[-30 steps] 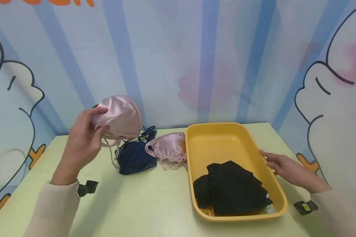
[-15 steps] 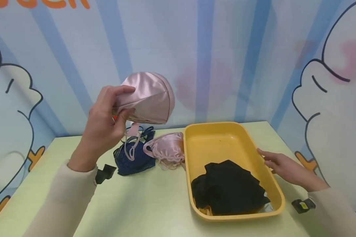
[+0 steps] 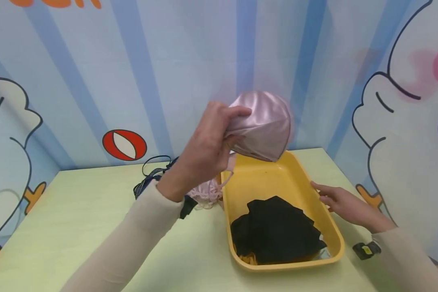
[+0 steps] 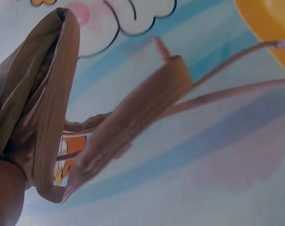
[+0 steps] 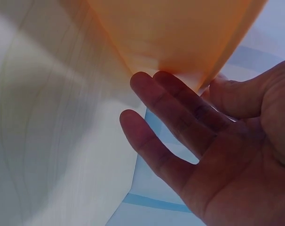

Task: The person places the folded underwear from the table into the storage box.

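In the head view my left hand grips a folded pink satin bra between thumb and fingers, raised over the far end of a yellow tray. Its cups are nested, and in the left wrist view a pink band and thin straps dangle from it. My right hand touches the tray's right side. Seen from the right wrist, its fingers lie fairly straight against the outer wall, with the thumb by the rim. A folded black cloth garment lies in the tray's near part.
Left of the tray lie a navy bra and another pink bra with lace trim, both partly hidden by my left arm. A printed cloth backdrop stands behind the pale green table.
My left hand has carried the pink bra up and rightward, from above the navy bra to over the tray. My right hand has stayed at the tray's side.
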`<state>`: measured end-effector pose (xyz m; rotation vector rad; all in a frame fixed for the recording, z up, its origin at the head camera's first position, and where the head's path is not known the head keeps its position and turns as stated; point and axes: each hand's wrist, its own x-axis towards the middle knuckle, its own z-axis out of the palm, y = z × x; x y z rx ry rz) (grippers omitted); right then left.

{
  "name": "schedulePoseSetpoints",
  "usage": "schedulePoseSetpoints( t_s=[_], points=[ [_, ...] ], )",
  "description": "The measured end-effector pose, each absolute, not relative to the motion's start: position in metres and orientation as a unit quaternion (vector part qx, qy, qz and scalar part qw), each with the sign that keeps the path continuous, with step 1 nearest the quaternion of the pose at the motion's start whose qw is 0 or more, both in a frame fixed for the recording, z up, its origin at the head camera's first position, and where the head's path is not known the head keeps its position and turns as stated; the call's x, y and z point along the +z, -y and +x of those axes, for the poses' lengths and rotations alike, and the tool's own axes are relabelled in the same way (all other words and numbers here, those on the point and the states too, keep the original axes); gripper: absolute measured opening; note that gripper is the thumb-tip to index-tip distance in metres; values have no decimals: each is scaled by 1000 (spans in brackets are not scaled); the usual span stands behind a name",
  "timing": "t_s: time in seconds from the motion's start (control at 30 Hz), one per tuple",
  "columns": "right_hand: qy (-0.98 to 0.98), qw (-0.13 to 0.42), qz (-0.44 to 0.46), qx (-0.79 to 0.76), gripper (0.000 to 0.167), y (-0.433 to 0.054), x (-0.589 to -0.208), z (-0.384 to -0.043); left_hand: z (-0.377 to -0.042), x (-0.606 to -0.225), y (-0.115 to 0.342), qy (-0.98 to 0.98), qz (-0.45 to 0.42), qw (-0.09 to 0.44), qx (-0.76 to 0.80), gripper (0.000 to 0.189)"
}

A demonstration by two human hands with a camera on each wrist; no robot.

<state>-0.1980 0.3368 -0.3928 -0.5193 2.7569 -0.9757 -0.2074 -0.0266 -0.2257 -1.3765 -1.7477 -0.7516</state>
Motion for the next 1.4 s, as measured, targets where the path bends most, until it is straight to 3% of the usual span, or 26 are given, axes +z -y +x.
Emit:
schedulePoseSetpoints(
  t_s=[0.27,0.53,0.67,0.9,1.17,1.3,1.4],
  points=[
    [-916,93,-181,-346,50,-335,-395,-199,-220,-257,-32,690,-563,360,-277,37],
    [-923,86,-176,-330,50,-333,-396,-200,-248,-323,-41,752,-535,296,-248,35],
    [-929,77,-175,-317,50,-333,-395,-200,-258,-346,-38,798,-507,232,-226,35],
    [-927,82,-172,-322,50,-335,-395,-198,-267,-375,-29,902,-365,70,-217,60],
    [-928,80,-170,-321,50,-339,-397,-197,-276,-387,-27,952,-272,62,-124,42],
    [-927,81,-167,-326,50,-339,-396,-197,-275,-394,-28,962,-257,58,-73,39],
    [-925,82,-169,-331,51,-339,-395,-196,-274,-397,-29,962,-259,70,-56,23]
  ],
)
